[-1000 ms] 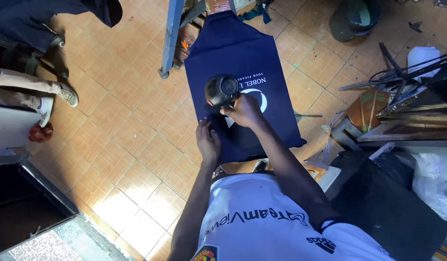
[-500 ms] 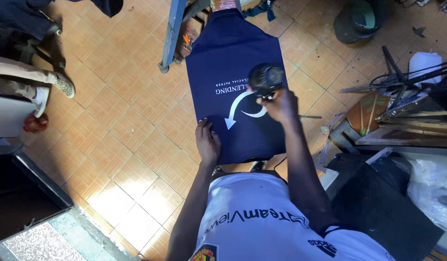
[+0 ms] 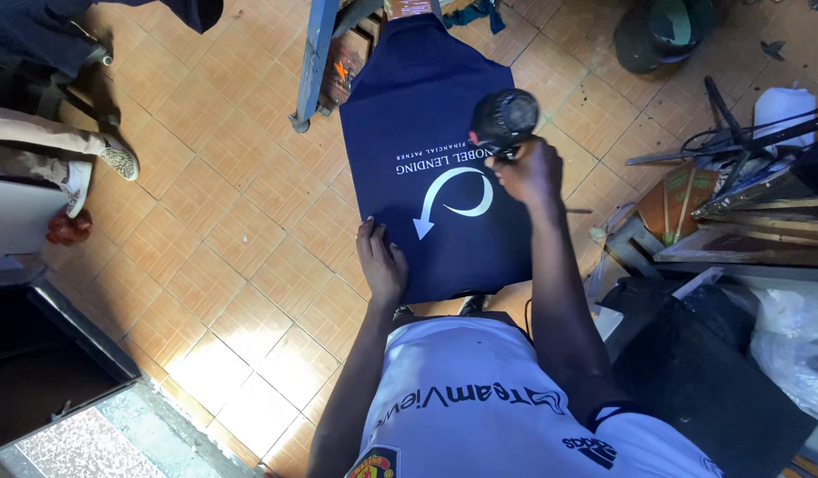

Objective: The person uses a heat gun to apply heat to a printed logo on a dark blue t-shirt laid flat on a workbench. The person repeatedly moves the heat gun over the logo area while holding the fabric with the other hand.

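Above the navy shirt [image 3: 436, 133], black heat gun [image 3: 504, 119] in right-hand grip [image 3: 531, 170]

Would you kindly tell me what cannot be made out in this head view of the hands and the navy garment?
- Heat gun: its nozzle points away, so the gap to the navy garment is unclear.
- Right hand: fingers wrap the handle, hiding any trigger.
- Left hand: its palm hides the fabric beneath.
- The garment's top runs behind the blue frame and off the upper edge.
- The board beneath is fully covered by the garment.
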